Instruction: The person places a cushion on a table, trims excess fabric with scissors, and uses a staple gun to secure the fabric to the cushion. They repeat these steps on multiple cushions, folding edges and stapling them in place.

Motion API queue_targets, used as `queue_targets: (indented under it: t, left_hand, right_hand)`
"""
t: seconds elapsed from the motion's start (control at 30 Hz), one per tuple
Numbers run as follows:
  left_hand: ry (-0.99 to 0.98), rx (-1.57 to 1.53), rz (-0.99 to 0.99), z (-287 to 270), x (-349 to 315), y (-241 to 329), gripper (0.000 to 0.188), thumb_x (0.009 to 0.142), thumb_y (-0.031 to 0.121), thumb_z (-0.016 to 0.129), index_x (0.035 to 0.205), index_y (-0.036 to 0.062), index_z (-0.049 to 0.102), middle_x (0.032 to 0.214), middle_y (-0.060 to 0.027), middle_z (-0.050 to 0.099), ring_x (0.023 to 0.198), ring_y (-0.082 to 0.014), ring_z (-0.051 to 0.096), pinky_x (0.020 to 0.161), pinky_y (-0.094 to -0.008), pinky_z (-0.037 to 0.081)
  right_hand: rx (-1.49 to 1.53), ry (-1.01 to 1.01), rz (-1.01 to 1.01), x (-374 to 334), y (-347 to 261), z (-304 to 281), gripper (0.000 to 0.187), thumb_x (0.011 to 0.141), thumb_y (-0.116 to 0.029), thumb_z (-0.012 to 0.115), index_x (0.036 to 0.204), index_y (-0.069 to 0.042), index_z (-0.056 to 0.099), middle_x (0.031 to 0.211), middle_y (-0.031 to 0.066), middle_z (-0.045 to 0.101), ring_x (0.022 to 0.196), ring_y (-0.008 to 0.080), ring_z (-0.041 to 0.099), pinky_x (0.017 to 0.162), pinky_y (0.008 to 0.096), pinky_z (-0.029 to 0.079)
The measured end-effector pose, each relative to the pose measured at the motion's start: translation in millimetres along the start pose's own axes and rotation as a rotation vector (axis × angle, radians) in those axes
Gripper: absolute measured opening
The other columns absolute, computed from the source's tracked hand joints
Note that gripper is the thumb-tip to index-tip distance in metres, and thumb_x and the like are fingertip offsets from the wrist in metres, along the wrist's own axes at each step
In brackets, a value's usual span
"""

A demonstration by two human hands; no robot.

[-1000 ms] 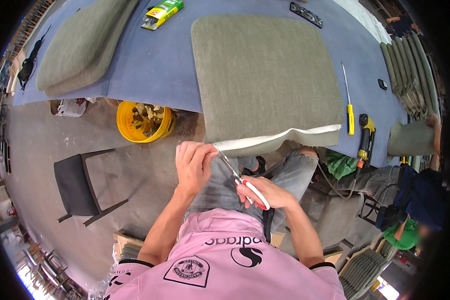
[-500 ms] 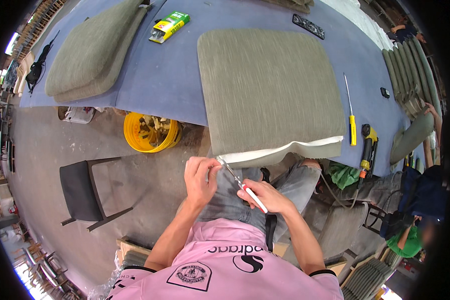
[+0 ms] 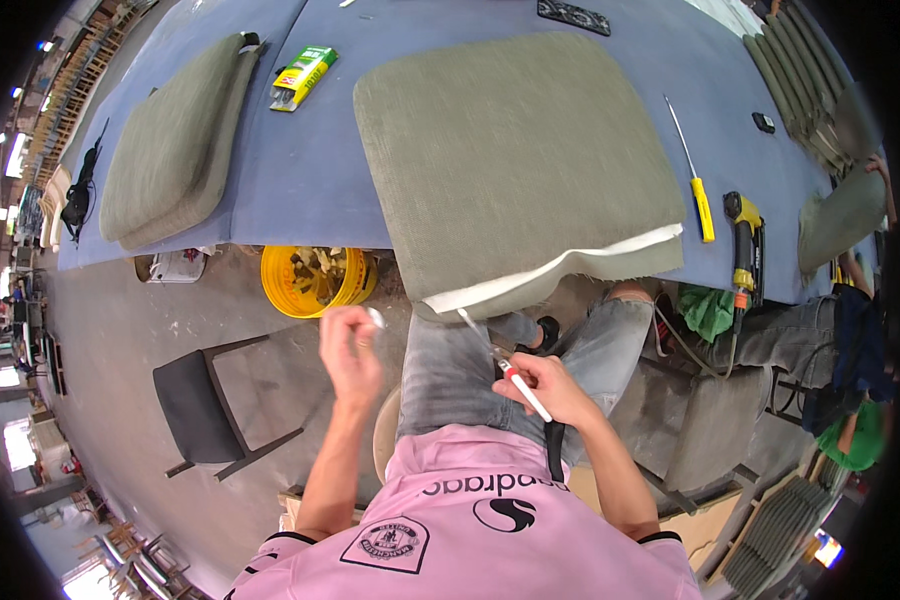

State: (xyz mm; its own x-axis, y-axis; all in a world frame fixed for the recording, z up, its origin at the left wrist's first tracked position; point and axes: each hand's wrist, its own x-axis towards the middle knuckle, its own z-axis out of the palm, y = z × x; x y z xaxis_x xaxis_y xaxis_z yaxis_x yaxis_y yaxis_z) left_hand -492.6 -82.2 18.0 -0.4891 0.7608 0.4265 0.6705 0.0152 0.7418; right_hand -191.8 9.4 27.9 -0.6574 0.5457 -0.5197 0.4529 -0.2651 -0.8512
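My right hand (image 3: 558,392) is closed round a slim hand tool (image 3: 530,392) with a red-and-white handle and a thin metal end pointing up and left. I cannot tell its exact kind. Slightly raised, my left hand (image 3: 350,358) pinches a small white scrap (image 3: 375,318) near the bucket's front rim. In front of both hands, a grey-green upholstered seat cushion (image 3: 520,160) lies on the table, one edge hanging over my lap. Along that near edge a white strip (image 3: 560,266) shows beside the loose, frayed fabric. The tool's tip is just below the cushion's near left corner, apart from my left hand.
On the blue table (image 3: 300,190) lie a yellow screwdriver (image 3: 702,210), a staple gun (image 3: 742,245), a phone (image 3: 574,16), a green-and-yellow box (image 3: 302,78) and stacked cushions (image 3: 175,145). Below stand a yellow bucket (image 3: 288,295) of scraps and a dark chair (image 3: 198,410). A co-worker's hand (image 3: 878,168) holds a cushion at right.
My left hand has drawn left, away from the tool's tip, carrying the white scrap. My right hand has moved slightly right with the tool. The whole view has shifted a little.
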Motion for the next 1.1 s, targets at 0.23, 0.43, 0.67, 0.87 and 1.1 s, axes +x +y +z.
queue_targets:
  t: [0.23, 0.43, 0.67, 0.87, 1.1]
  left_hand:
    - [-0.114, 0.487, -0.136, -39, 46, -133, 0.071, 0.096, -0.001, 0.060, 0.164, 0.0019, 0.040, 0.165, -0.0242, 0.038, 0.150, -0.0411, 0.044, 0.126, -0.0485, 0.035]
    - [-0.764, -0.245, -0.492, 6, 37, -48, 0.043, 0.109, 0.040, 0.066, 0.116, -0.0023, 0.069, 0.098, -0.0032, 0.068, 0.092, -0.0144, 0.060, 0.085, -0.0317, 0.049]
    - [-0.349, -0.599, -0.785, 50, 4, 12, 0.041, 0.111, 0.043, 0.065, 0.113, 0.0019, 0.071, 0.098, -0.0043, 0.072, 0.083, -0.0149, 0.063, 0.078, -0.0337, 0.050]
    - [-0.542, 0.016, -0.405, -40, 46, -29, 0.039, 0.111, 0.031, 0.065, 0.101, -0.0054, 0.073, 0.094, -0.0065, 0.075, 0.084, -0.0186, 0.065, 0.080, -0.0353, 0.051]
    - [-0.378, 0.078, 0.239, 24, 47, 65, 0.030, 0.105, 0.014, 0.066, 0.083, -0.0053, 0.063, 0.074, -0.0133, 0.052, 0.071, -0.0283, 0.050, 0.067, -0.0407, 0.042]
  right_hand:
    - [-0.202, 0.434, -0.125, -49, 54, 18, 0.045, 0.095, -0.047, 0.083, 0.090, -0.006, 0.065, 0.065, 0.0115, 0.063, 0.056, 0.0330, 0.063, 0.055, 0.0427, 0.048]
    - [0.036, 0.524, -0.121, -63, 56, 25, 0.046, 0.094, -0.048, 0.084, 0.088, -0.006, 0.065, 0.068, 0.0139, 0.063, 0.059, 0.0355, 0.059, 0.057, 0.0447, 0.044]
    - [0.060, 0.629, -0.207, -51, 33, 21, 0.050, 0.097, -0.048, 0.081, 0.084, -0.003, 0.062, 0.064, 0.0145, 0.060, 0.055, 0.0344, 0.056, 0.056, 0.0452, 0.043]
    - [-0.007, 0.872, -0.147, -70, 40, 16, 0.042, 0.099, -0.046, 0.078, 0.095, -0.006, 0.065, 0.068, 0.0183, 0.066, 0.066, 0.0404, 0.069, 0.060, 0.0506, 0.049]
    - [-0.037, 1.055, -0.066, -48, 54, -10, 0.041, 0.104, -0.045, 0.070, 0.106, -0.005, 0.063, 0.078, 0.0186, 0.071, 0.075, 0.0421, 0.072, 0.066, 0.0524, 0.051]
